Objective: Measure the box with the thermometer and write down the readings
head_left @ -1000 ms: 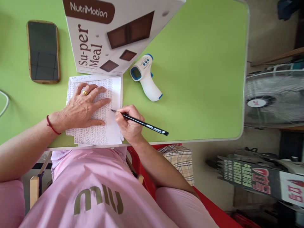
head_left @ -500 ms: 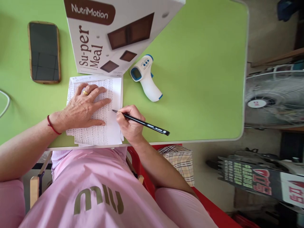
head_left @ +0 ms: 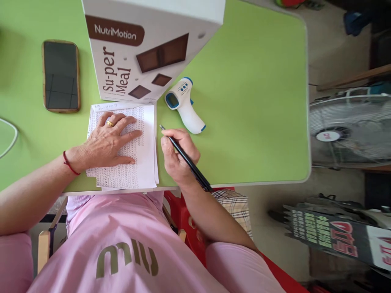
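My left hand (head_left: 111, 140) lies flat on a stack of white paper (head_left: 146, 162), its fingers spread over dense rows of handwriting. A ring and a red wrist cord show on that side. Just right of the sheets, my right hand (head_left: 180, 152) grips a black pen (head_left: 191, 165) between thumb and fingers. The pen's tip points up and left, off the paper. Above that hand lies a white and blue handheld thermometer (head_left: 185, 106), its small screen facing the paper's side.
A white NutriMotion box (head_left: 122, 61) stands at the paper's top edge. To the left are a phone in a brown case (head_left: 61, 75) and a white cable (head_left: 14, 140). Beyond the right edge of the green table (head_left: 259, 101) stands a fan (head_left: 336, 132).
My right hand has moved right, lifting the pen from the writing to beside the paper. My left hand stays on the sheets. The whole view has shifted slightly.
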A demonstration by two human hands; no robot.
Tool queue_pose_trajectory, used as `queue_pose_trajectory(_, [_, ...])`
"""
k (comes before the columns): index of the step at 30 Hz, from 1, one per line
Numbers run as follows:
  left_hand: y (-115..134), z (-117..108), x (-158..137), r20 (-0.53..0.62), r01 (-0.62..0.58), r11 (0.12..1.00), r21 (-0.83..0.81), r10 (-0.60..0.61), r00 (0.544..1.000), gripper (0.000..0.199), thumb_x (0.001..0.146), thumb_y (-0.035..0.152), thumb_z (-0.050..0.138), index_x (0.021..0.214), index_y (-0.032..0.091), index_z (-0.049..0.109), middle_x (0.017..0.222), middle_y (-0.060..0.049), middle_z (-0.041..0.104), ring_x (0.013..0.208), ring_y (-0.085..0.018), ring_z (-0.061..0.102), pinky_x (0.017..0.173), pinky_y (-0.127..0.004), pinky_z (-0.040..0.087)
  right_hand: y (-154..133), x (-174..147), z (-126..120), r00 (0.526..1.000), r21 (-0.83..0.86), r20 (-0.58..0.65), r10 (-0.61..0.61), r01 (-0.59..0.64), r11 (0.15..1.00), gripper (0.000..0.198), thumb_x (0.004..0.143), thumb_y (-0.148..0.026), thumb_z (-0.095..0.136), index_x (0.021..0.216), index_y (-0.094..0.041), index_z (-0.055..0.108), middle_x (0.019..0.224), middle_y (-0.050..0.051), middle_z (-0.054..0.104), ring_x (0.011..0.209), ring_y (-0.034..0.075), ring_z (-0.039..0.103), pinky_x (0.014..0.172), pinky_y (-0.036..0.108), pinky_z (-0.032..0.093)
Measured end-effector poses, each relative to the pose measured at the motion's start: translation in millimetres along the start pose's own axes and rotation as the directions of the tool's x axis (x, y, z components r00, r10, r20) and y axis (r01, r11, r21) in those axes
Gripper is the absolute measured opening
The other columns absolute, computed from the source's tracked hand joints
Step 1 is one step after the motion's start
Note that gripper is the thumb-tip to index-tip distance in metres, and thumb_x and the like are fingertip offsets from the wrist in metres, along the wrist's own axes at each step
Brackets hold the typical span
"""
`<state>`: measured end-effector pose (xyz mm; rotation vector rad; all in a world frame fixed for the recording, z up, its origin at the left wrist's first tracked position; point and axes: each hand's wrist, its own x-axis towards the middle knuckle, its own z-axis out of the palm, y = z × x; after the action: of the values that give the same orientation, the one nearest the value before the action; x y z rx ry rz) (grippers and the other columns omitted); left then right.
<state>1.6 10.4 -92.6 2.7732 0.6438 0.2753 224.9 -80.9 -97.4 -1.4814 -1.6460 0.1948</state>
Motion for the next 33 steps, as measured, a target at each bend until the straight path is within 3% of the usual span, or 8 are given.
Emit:
queue_pose_trajectory(5, [-5,1,-2,-0.036,-0.019,0.999,0.049,0.021,0.999,0.068,0.087,0.066,0.069,0.137,0.021,0.058,0.144,-0.019,0.053,0.127,-0.041,0.049,0.110,-0.063,0.037,26,52,-11,0.944,-0.128,0.239,-0.226,0.262,0.957,0.025,0.103,-0.021,0.047,0.114,-0.025,0.069,0.099,0.007,0.068,0.096,0.022,0.065,0.085,0.041,0.057])
queue_pose_trajectory(9, [-9,-6,-3,-0.266,-0.001,0.999,-0.049,-0.013,0.964,0.037,0.100,0.048,0.058,0.123,0.019,0.060,0.128,-0.015,0.062,0.116,-0.032,0.058,0.099,-0.051,0.050,37,68,-2,0.865,-0.122,0.381,-0.327,0.398,0.909,0.030,0.102,-0.011,0.045,0.114,-0.022,0.070,0.098,0.009,0.069,0.093,0.022,0.064,0.082,0.040,0.057])
queue_pose_trajectory(14, [-13,-14,-5,-0.628,0.159,0.979,-0.131,-0.206,0.750,0.023,0.095,0.025,0.062,0.116,0.023,0.053,0.116,-0.010,0.058,0.107,-0.026,0.059,0.093,-0.046,0.053,39,54,13,0.840,-0.133,0.415,-0.349,0.435,0.891,0.040,0.099,-0.003,0.039,0.121,-0.015,0.070,0.098,0.013,0.069,0.092,0.024,0.064,0.082,0.042,0.060])
queue_pose_trajectory(17, [-20,-8,-7,-0.697,0.211,0.937,-0.280,-0.349,0.627,0.037,0.091,0.028,0.065,0.124,0.025,0.049,0.121,-0.011,0.050,0.115,-0.027,0.054,0.095,-0.047,0.053,40,47,16,0.824,-0.122,0.463,-0.326,0.424,0.897,0.041,0.096,-0.002,0.041,0.118,-0.013,0.073,0.094,0.013,0.068,0.090,0.024,0.063,0.078,0.042,0.061])
queue_pose_trajectory(20, [-30,2,-8,-0.697,0.231,0.899,-0.371,-0.434,0.570,0.055,0.092,0.044,0.068,0.138,0.028,0.042,0.134,-0.013,0.043,0.121,-0.028,0.049,0.099,-0.048,0.052,42,44,18,0.851,-0.106,0.453,-0.265,0.346,0.932,0.041,0.091,-0.001,0.045,0.115,-0.016,0.075,0.089,0.010,0.067,0.085,0.023,0.063,0.073,0.040,0.060])
queue_pose_trajectory(26, [-42,5,-10,-0.535,0.251,0.870,-0.425,-0.465,0.706,0.074,0.099,0.058,0.058,0.158,0.033,0.022,0.156,-0.016,0.036,0.143,-0.034,0.043,0.114,-0.055,0.044,48,47,26,0.992,0.128,0.057,-0.114,0.106,0.986,0.053,0.088,-0.015,0.052,0.142,-0.021,0.052,0.121,0.014,0.067,0.106,0.026,0.067,0.089,0.047,0.062])
queue_pose_trajectory(29, [-46,5,-9,-0.482,0.251,0.875,-0.413,-0.444,0.755,0.080,0.099,0.060,0.056,0.162,0.030,0.017,0.164,-0.017,0.030,0.151,-0.038,0.033,0.120,-0.061,0.036,46,48,33,0.991,0.246,0.128,-0.047,0.015,0.969,0.078,0.088,-0.023,0.052,0.159,-0.026,0.021,0.160,0.016,0.043,0.145,0.030,0.047,0.114,0.056,0.048])
queue_pose_trajectory(33, [-49,7,-9,-0.418,0.247,0.893,-0.376,-0.401,0.815,0.086,0.099,0.062,0.055,0.165,0.029,0.011,0.168,-0.018,0.024,0.155,-0.041,0.027,0.124,-0.060,0.031,43,48,40,0.958,0.337,0.283,-0.056,-0.045,0.941,0.090,0.088,-0.027,0.051,0.163,-0.027,0.002,0.172,0.010,0.023,0.160,0.028,0.024,0.127,0.057,0.033])
